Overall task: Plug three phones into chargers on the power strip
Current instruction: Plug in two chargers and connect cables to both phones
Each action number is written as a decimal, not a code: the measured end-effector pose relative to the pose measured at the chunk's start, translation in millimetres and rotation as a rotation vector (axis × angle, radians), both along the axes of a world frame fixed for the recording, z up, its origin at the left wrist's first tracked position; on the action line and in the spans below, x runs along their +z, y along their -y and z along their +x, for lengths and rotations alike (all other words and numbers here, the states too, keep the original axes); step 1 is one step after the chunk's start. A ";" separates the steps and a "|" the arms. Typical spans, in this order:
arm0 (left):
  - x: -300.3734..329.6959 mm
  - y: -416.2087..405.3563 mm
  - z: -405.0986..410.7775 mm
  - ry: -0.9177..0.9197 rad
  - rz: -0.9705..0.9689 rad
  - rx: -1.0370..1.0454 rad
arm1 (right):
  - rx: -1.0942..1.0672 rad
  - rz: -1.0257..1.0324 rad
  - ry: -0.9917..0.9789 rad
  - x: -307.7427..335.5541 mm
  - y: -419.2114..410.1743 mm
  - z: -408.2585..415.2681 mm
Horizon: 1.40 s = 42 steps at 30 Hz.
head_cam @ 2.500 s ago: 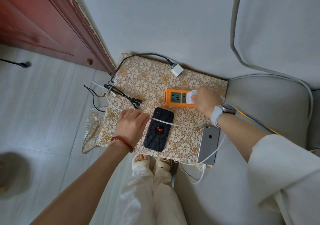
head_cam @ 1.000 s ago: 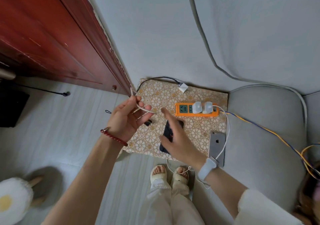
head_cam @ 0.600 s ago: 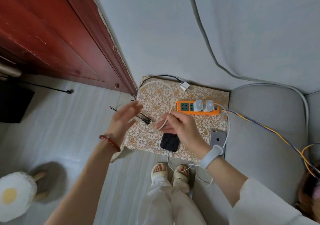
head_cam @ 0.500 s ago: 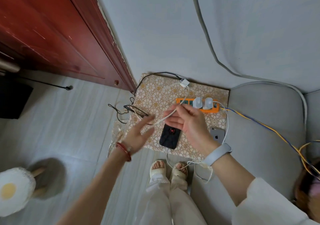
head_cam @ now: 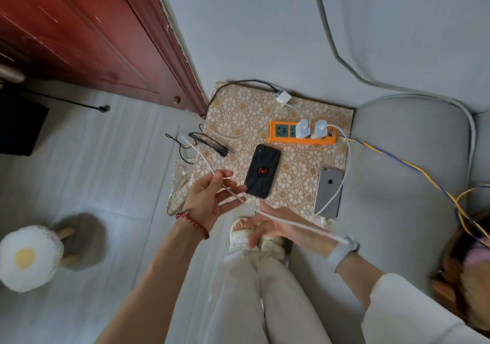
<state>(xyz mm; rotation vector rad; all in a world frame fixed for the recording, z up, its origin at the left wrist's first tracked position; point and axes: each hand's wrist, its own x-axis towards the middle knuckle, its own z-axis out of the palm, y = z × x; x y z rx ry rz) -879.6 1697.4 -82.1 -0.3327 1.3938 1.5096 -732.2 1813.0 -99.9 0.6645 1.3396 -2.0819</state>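
An orange power strip (head_cam: 281,139) lies at the back of a small table under a gold flowered cloth (head_cam: 238,110). Two white chargers (head_cam: 311,129) are plugged into it. A black phone with a red spider (head_cam: 262,171) lies face down in the middle. A silver phone (head_cam: 328,192) lies at the right edge with a white lead in it. A third white charger (head_cam: 283,96) lies loose at the back. My left hand (head_cam: 209,200) pinches a white cable (head_cam: 201,158) that stretches across my blurred right hand (head_cam: 281,227) to the wrist.
A red wooden door (head_cam: 92,39) stands at the left and a grey sofa (head_cam: 411,184) at the right. Black cables (head_cam: 209,145) hang off the table's left edge. A blue-and-yellow wire (head_cam: 397,161) runs right from the strip. A fried-egg-shaped cushion (head_cam: 29,256) lies on the floor.
My right hand has dropped toward me from over the table, drawing the white cable out long. My left hand has taken the cable between thumb and finger.
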 end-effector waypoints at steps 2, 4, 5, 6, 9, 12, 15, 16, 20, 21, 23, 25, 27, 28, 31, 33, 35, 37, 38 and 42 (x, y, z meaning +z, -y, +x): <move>-6.1 4.8 4.7 -0.011 -0.034 -0.009 | -0.185 -0.239 0.044 0.3 0.5 15.1; -13.6 8.5 12.2 -0.014 -0.104 -0.023 | -0.395 -0.312 0.051 0.2 -7.7 23.0; -16.8 9.8 17.4 -0.006 -0.137 -0.036 | -0.461 -0.299 0.043 -0.8 -12.5 25.6; -20.3 10.9 22.6 0.008 -0.159 -0.055 | -0.496 -0.255 0.038 -0.9 -16.5 24.7; -31.7 12.3 42.2 0.070 -0.230 -0.154 | -0.607 -0.040 0.096 -2.8 -25.5 18.2; -45.2 14.8 59.5 0.087 -0.401 -0.311 | -0.871 0.063 0.195 -11.9 -35.6 11.2; -60.2 18.2 65.1 0.070 -0.640 -0.492 | -0.834 0.182 0.260 -28.4 -35.2 12.0; -63.3 19.2 63.8 0.033 -0.705 -0.630 | -0.788 0.212 0.286 -33.7 -31.4 13.7; -72.0 7.1 60.3 -0.313 -0.794 -1.141 | -0.678 0.318 0.336 -51.6 -18.6 30.9; -75.7 0.4 59.6 -0.422 -0.769 -1.114 | -0.665 0.332 0.324 -55.9 -15.9 34.7; -89.4 -19.2 56.4 -0.604 -0.696 -0.959 | -0.659 0.369 0.305 -67.8 -14.5 39.9; -109.2 -44.1 53.3 -0.777 -0.690 -0.884 | -0.668 0.431 0.308 -83.5 -15.3 43.3; -129.1 -66.8 53.6 -0.874 -0.788 -0.845 | -0.676 0.486 0.305 -97.1 -16.6 45.9; -139.3 -76.7 55.3 -0.878 -0.843 -0.831 | -0.687 0.500 0.303 -103.0 -17.4 47.6; -164.7 -92.7 64.5 -0.883 -0.959 -0.844 | -0.721 0.493 0.301 -116.0 -19.8 53.0; -175.7 -95.6 68.7 -0.931 -1.019 -0.846 | -0.741 0.458 0.296 -120.3 -21.7 56.1; -182.7 -97.8 69.9 -0.958 -1.049 -0.829 | -0.729 0.463 0.300 -122.4 -23.0 60.3; -182.6 -98.6 65.4 -0.936 -1.037 -0.789 | -0.700 0.510 0.303 -119.9 -22.3 62.8; -181.3 -99.3 62.2 -0.911 -1.023 -0.783 | -0.675 0.549 0.290 -118.5 -21.3 64.3; -168.4 -101.4 49.1 -0.676 -0.913 -0.756 | -0.530 0.698 0.185 -107.3 -13.0 65.4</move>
